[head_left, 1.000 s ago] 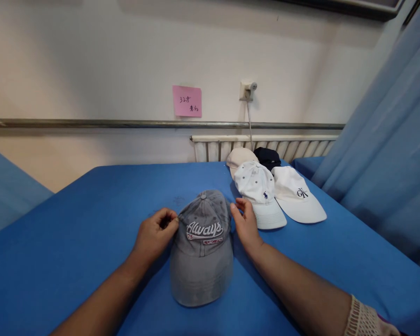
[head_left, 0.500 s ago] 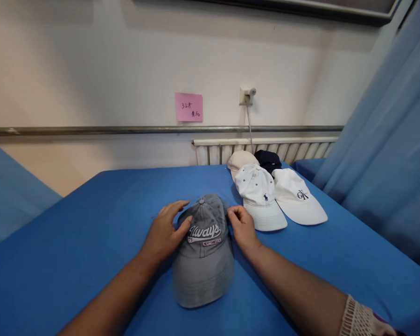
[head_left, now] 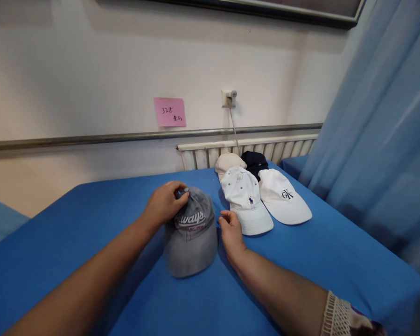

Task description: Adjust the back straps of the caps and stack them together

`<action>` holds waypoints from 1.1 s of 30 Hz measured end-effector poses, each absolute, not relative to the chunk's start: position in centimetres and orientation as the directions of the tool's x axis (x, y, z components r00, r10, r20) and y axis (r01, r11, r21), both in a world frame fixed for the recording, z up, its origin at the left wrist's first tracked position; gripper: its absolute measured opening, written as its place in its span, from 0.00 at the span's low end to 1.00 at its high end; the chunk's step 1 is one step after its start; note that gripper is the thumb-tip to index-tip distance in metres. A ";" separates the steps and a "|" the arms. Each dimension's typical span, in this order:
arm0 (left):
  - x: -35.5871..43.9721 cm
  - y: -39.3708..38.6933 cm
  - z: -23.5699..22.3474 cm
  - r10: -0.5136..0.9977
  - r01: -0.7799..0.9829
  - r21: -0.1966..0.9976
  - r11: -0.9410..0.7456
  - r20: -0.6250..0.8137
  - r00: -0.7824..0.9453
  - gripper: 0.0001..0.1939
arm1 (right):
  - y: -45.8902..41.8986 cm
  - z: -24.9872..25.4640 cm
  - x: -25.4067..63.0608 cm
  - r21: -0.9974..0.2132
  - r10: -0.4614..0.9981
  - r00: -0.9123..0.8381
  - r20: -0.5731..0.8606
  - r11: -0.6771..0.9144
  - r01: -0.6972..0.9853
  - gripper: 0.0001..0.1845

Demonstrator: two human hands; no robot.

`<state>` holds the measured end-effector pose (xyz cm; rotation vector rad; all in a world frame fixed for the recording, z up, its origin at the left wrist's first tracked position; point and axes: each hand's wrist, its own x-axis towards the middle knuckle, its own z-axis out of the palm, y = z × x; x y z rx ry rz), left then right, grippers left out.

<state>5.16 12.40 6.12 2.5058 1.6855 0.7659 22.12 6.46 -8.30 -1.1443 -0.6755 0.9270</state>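
A grey baseball cap (head_left: 192,245) with white script lettering on its front is over the blue cover, its brim toward me. My left hand (head_left: 165,201) grips it at the top of the crown, thumb in front and fingers behind, covering part of the lettering. Just right of the cap is my right hand (head_left: 232,233), its fingers loosely curled with a small gap at the thumb, holding nothing. Close beyond that hand lies a white cap (head_left: 243,191) with a small dark horse-rider logo.
Beside it rests another white cap (head_left: 283,196) with dark letters; a cream cap (head_left: 229,161) and a black cap (head_left: 255,161) sit behind. A radiator (head_left: 206,156) and a metal rail (head_left: 126,138) run along the wall. A blue curtain (head_left: 371,140) hangs at right.
My left hand has closed on the crown's top and the cap has shifted slightly away from me. My right hand has come off the cap's side. The view has turned slightly right.
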 end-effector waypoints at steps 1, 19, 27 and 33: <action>5.8 13.5 6.8 0.879 0.873 0.280 -0.400 0.385 0.280 0.16 | 6.5 -8.4 22.0 -0.958 0.872 0.489 -0.016 0.127 -0.257 0.10; 13.2 28.1 6.1 0.902 0.940 0.179 -0.291 0.379 0.207 0.14 | 5.9 -8.3 20.1 -0.983 0.896 0.427 0.122 0.169 -0.073 0.15; 12.6 28.6 5.7 0.921 0.941 0.240 -0.237 0.364 0.140 0.16 | 6.0 -8.3 20.0 -0.979 0.900 0.399 0.174 0.201 -0.027 0.15; 9.6 25.6 3.0 0.923 0.924 0.348 -0.158 0.385 0.013 0.25 | 6.0 -8.5 20.2 -0.980 0.898 0.396 0.193 0.198 0.029 0.16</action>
